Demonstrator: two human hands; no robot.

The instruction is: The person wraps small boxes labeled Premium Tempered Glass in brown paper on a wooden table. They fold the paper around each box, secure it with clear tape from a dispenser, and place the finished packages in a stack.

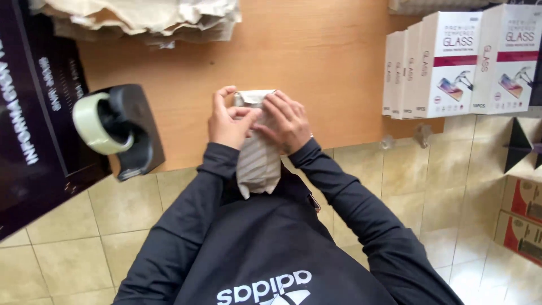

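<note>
A wooden bench (pixel 316 62) spans the room above a tiled floor (pixel 68 254), carrying a row of white boxes (pixel 451 65) at one end, a heap of crumpled paper (pixel 141 20) at the back and a black tape dispenser (pixel 127 130) at its near edge. At that edge a person in a dark sweatshirt holds a paper-wrapped bundle (pixel 258 161), its far end on the wood and its near end hanging off toward their chest. The left hand (pixel 228 121) and right hand (pixel 288 121) are both clamped on it, fingers pressing the folded paper at its far end.

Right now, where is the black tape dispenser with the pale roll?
In the head view, the black tape dispenser with the pale roll sits at the wooden table's near edge, on the person's left, beside the left hand holding the paper-wrapped package.
</note>
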